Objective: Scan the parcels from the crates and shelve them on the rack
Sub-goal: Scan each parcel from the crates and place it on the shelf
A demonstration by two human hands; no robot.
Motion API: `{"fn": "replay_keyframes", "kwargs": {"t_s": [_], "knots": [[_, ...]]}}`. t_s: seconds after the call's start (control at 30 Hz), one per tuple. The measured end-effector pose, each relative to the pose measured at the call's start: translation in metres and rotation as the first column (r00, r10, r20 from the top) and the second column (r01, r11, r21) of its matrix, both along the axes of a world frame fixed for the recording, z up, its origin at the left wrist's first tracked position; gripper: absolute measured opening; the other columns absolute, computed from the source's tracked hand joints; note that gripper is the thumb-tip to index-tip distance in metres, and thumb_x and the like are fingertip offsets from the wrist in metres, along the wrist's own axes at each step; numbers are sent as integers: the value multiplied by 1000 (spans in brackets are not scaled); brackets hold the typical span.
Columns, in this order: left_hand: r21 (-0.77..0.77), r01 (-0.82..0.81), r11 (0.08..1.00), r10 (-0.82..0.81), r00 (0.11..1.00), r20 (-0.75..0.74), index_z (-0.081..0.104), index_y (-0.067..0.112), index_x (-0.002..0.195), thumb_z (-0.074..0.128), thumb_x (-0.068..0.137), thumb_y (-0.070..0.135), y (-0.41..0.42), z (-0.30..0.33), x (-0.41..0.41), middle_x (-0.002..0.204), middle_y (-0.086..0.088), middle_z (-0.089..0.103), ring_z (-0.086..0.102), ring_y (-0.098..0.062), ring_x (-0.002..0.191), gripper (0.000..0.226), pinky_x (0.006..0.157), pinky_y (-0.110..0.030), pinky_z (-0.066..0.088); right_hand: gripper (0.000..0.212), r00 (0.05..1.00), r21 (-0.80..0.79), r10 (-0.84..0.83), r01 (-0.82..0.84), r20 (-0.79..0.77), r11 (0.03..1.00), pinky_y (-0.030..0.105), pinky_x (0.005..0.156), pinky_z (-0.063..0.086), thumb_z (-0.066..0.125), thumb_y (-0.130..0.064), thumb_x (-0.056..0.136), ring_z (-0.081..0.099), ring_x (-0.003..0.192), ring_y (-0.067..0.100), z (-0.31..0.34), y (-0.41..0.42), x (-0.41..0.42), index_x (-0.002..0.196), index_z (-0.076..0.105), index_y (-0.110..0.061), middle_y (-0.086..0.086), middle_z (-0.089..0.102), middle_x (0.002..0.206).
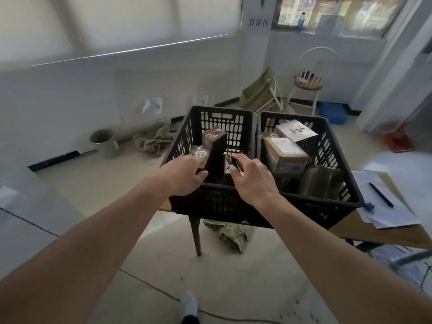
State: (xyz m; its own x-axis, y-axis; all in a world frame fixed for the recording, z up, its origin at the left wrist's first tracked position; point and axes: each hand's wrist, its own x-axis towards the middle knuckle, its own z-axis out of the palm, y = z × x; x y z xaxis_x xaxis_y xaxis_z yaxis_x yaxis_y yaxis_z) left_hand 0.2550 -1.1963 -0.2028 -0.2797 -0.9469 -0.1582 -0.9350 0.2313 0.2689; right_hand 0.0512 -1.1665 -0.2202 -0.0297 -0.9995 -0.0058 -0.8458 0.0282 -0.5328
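Both hands reach into the left crate (211,202), one of two black crates side by side on the desk (385,232). A tall dark parcel (215,146) stands upright in this crate, its long axis near vertical and leaning slightly away, and it sits directly between the two hands. The left hand (184,176) is at the parcel's left side, thumb pressed toward its lower face, fingers curled down over the crate's contents; whether they actually clamp the parcel is hidden. The right hand (251,177) pinches a small dark object (233,162), probably a scanner or pen, just right of the parcel. The left hand looks like the one to lift, since the right is occupied. A shiny wrapped packet (198,152) lies just beyond the left hand's fingers. The right crate (327,206) holds several boxed parcels (287,150). No rack is in view. A pen (381,194) rests on papers (392,216) at the desk's right end.
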Motion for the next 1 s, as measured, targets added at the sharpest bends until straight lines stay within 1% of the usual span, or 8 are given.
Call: {"fn": "replay_keyframes", "kwargs": {"t_s": [0.1, 0.27, 0.4, 0.53, 0.67, 0.83, 0.93, 1.0], "knots": [[26, 10, 1000, -10, 1000, 8, 57, 22, 139, 51, 107, 45, -52, -15, 3, 137, -3, 61, 57, -22, 117, 40, 94, -36, 46, 49, 1000, 22, -9, 9, -5, 1000, 51, 108, 51, 48, -48, 110, 61, 128, 37, -15, -48, 6, 156, 48, -32, 13, 59, 146], [57, 31, 998, -31, 1000, -4, 53, 19, 148, 50, 108, 43, -148, -49, 12, 145, -5, 58, 55, -25, 132, 47, 106, -40, 44, 49, 999, 90, -19, 22, -29, 996, 48, 108, 49, 47, -47, 110, 61, 124, 33, -46, -132, 21, 157, 47, -32, 13, 60, 139], [130, 47, 990, -42, 998, -45, 58, 19, 137, 51, 107, 42, -224, -81, 19, 128, -2, 62, 58, -21, 114, 38, 92, -34, 44, 48, 998, 164, -68, 70, -20, 984, 51, 109, 49, 48, -48, 110, 60, 125, 33, -66, -201, 33, 155, 49, -33, 11, 62, 139], [185, 67, 981, -56, 996, -63, 58, 22, 125, 53, 106, 42, -277, -112, 17, 120, 1, 63, 56, -15, 103, 28, 89, -35, 47, 47, 993, 233, -118, 120, -22, 965, 52, 107, 50, 47, -49, 109, 60, 124, 37, -87, -249, 36, 155, 48, -36, 12, 60, 139], [251, 68, 966, -51, 996, -73, 54, 17, 137, 53, 106, 40, -324, -137, 9, 127, -3, 63, 61, -22, 112, 39, 97, -42, 53, 48, 986, 300, -163, 165, -32, 939, 52, 105, 51, 45, -51, 109, 57, 125, 40, -110, -289, 33, 156, 45, -39, 11, 55, 141], [321, -49, 946, 86, 991, -103, 43, 15, 143, 56, 104, 37, -375, -171, -1, 124, -6, 64, 58, -18, 94, 46, 70, -29, 47, 50, 985, 347, -170, 173, -38, 922, 54, 104, 52, 43, -52, 110, 57, 126, 40, -138, -334, 25, 159, 40, -40, 12, 52, 145], [358, -142, 923, 202, 970, -136, 35, 15, 151, 60, 103, 39, -395, -193, -6, 127, -7, 64, 56, -16, 93, 59, 64, -25, 44, 51, 987, 369, -159, 159, -30, 916, 54, 104, 53, 43, -51, 110, 57, 127, 40, -151, -354, 20, 160, 40, -40, 13, 51, 147], [387, -183, 904, 256, 955, -147, 30, 16, 155, 65, 100, 46, -406, -205, -11, 130, -7, 63, 57, -16, 96, 72, 71, -28, 50, 50, 987, 373, -158, 156, -26, 915, 54, 104, 53, 43, -51, 111, 57, 128, 39, -159, -366, 18, 160, 39, -40, 12, 51, 148]]}}
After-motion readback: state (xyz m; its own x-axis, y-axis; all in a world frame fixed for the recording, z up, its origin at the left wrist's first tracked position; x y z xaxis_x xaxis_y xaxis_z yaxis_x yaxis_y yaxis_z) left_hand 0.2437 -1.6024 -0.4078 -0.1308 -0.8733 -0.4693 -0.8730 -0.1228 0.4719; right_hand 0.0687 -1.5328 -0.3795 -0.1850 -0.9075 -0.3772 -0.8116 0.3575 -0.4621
